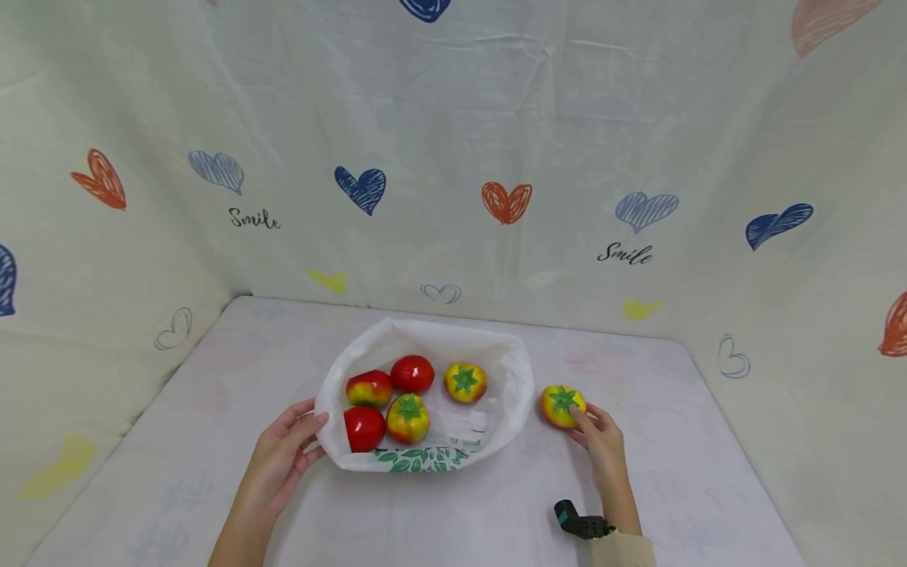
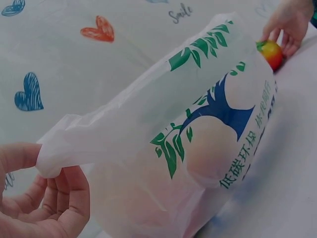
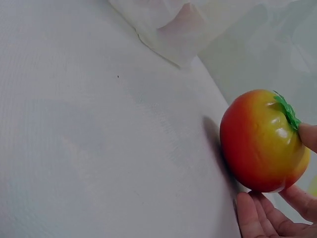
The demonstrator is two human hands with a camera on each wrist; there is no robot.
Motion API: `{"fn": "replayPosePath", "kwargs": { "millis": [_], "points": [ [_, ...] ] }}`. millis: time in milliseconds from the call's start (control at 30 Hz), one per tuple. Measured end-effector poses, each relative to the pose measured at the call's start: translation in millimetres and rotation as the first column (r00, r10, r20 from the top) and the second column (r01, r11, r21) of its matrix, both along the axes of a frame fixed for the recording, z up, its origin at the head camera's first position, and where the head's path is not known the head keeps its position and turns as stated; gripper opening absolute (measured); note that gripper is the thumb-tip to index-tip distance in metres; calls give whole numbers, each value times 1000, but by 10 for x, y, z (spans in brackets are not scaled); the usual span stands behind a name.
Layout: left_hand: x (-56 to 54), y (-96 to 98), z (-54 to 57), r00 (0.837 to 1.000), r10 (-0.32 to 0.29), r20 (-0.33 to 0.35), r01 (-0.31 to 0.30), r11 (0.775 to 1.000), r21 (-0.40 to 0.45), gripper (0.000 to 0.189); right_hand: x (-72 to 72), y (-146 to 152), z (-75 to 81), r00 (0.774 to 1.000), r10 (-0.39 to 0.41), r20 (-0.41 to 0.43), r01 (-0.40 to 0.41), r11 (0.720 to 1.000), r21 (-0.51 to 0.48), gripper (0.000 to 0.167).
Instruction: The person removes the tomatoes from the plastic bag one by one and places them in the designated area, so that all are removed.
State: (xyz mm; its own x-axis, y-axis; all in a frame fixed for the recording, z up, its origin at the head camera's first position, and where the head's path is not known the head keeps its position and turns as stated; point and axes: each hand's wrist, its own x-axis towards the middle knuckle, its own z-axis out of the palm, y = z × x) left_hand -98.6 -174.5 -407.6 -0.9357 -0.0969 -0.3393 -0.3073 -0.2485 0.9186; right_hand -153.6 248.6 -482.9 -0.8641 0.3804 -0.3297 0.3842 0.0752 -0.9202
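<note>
A white plastic bag (image 1: pixel 499 429) with green leaf print stands with its mouth spread wide on the table. My left hand (image 1: pixel 279 457) pinches the bag's left rim between thumb and forefinger, as the left wrist view shows. Inside the bag lie several glossy fruits, among them a red one (image 1: pixel 412 374) and a yellow tomato (image 1: pixel 465 383) with a green calyx. To the bag's right, my right hand (image 1: pixel 601 441) grips a shiny red-and-yellow tomato (image 3: pixel 260 141), thumb by the green calyx and fingers on the other side.
The pale table (image 1: pixel 439 520) reaches back to a white curtain (image 1: pixel 439 118) printed with hearts and "Smile". The curtain also hangs along both sides. A black strap device (image 1: pixel 581 521) is on my right wrist.
</note>
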Motion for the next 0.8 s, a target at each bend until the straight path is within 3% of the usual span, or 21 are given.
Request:
{"fn": "replayPosePath", "kwargs": {
  "millis": [367,800],
  "points": [
    [-3,2,20,1000,-2,21,2,1000,-16,39,4,18,-16,1000,-15,2,15,999,-30,85],
    [-5,-3,0,1000,-5,16,5,1000,-29,38,68,-14,-35,998,-63,-5,62,994,-85,86]
  ]
}}
